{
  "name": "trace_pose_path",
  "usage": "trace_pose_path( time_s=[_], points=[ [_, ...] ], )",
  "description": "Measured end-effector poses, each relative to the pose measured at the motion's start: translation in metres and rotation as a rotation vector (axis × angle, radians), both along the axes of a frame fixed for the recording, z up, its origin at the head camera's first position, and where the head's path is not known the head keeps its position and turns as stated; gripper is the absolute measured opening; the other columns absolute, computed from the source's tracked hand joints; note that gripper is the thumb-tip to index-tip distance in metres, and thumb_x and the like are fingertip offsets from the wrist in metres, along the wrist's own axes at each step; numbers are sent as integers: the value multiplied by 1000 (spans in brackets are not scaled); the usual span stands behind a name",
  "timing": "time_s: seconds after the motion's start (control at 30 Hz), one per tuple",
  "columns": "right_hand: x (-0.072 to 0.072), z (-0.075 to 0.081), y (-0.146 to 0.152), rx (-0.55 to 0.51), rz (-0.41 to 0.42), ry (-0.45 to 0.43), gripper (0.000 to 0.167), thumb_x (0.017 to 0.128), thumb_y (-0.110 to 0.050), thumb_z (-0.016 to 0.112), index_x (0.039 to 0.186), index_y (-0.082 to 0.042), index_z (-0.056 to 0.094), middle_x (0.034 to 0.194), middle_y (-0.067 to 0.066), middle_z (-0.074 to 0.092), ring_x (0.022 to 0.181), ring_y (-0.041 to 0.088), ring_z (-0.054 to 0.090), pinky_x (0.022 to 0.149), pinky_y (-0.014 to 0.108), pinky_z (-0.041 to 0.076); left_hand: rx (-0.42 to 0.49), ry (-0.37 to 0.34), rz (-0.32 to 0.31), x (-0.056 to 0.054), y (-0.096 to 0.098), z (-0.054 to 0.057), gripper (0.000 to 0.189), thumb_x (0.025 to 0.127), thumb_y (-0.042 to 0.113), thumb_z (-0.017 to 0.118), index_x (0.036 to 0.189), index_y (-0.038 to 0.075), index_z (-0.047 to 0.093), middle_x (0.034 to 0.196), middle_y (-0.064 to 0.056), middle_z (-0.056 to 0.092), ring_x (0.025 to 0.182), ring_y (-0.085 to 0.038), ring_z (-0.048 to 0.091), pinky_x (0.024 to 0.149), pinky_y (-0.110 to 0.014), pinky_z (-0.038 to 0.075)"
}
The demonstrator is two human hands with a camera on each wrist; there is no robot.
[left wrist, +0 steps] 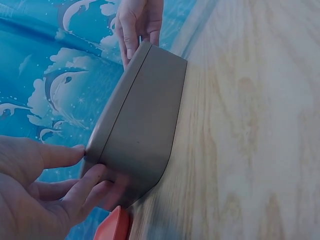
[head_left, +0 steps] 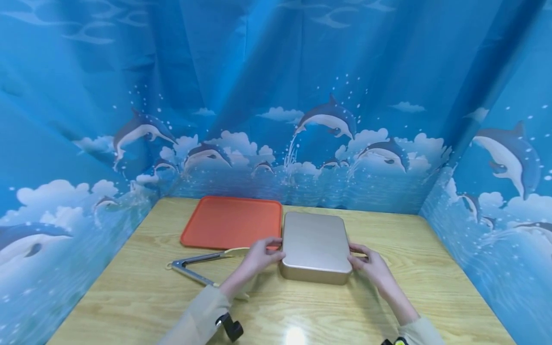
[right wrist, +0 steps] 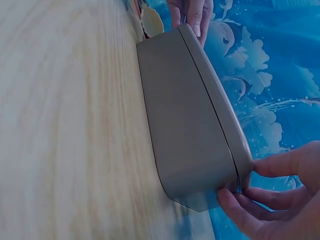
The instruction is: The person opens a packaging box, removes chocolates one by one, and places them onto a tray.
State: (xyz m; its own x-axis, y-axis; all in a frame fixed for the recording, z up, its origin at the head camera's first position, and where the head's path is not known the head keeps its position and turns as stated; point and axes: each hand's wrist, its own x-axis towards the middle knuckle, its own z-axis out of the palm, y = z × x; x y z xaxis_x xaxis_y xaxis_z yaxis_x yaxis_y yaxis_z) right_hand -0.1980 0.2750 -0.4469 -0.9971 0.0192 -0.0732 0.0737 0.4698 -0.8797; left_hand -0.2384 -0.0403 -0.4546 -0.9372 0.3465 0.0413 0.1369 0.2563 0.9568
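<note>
A rectangular metal box (head_left: 314,275) with rounded corners stands on the table, its matching lid (head_left: 316,239) on top. My left hand (head_left: 258,258) is at the left side, thumb on the lid's edge and fingers at the seam below. On the opposite side my right hand (head_left: 373,269) grips the lid's edge between thumb and fingers. Close to the right fingertips (right wrist: 227,197), the right wrist view shows a thin dark gap along the seam. The box body (left wrist: 142,110) rests on the wood.
An orange-red tray (head_left: 235,221) lies behind and left of the box. Spread metal tongs (head_left: 196,275) with pale yellowish tips lie left of the box, partly behind my left forearm. A blue dolphin-print curtain (head_left: 267,96) encloses the wooden table (head_left: 431,287) at the back and sides.
</note>
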Motion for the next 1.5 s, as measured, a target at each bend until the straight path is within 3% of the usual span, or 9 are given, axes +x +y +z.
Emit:
trace_pose_path(
  time_s=[0.5, 0.77, 1.03, 1.5],
  points=[
    [12, -1, -2, 29, 4, 27, 50, 99, -12, 64, 141, 10, 49, 133, 30, 59, 113, 35, 66, 82, 27, 53, -18, 18, -16, 14, -6, -2, 49, 91, 3, 73, 134, -12, 55, 133, -33, 58, 111, -41, 67, 85, -35, 59],
    [6, 3, 0, 32, -8, 37, 49, 101, -13, 61, 144, 8, 49, 137, 28, 59, 114, 32, 66, 86, 24, 52, -84, 29, 23, 8, -4, 2, 56, 88, 5, 76, 139, -4, 55, 138, -25, 58, 118, -38, 64, 91, -40, 56],
    [-4, 6, -3, 69, 19, 78, 50, 102, -13, 59, 145, 10, 46, 143, 29, 52, 127, 41, 58, 101, 41, 51, -86, 33, 42, -1, 2, 2, 59, 89, 3, 75, 143, -4, 52, 139, -26, 58, 124, -41, 60, 96, -43, 54],
    [-1, 11, -9, 102, 3, 88, 52, 101, -7, 59, 148, 8, 43, 140, 27, 53, 130, 40, 53, 103, 42, 46, -106, 73, 87, 0, 7, 6, 54, 89, 1, 74, 140, -4, 56, 128, -25, 65, 119, -40, 63, 89, -39, 57]
  ],
)
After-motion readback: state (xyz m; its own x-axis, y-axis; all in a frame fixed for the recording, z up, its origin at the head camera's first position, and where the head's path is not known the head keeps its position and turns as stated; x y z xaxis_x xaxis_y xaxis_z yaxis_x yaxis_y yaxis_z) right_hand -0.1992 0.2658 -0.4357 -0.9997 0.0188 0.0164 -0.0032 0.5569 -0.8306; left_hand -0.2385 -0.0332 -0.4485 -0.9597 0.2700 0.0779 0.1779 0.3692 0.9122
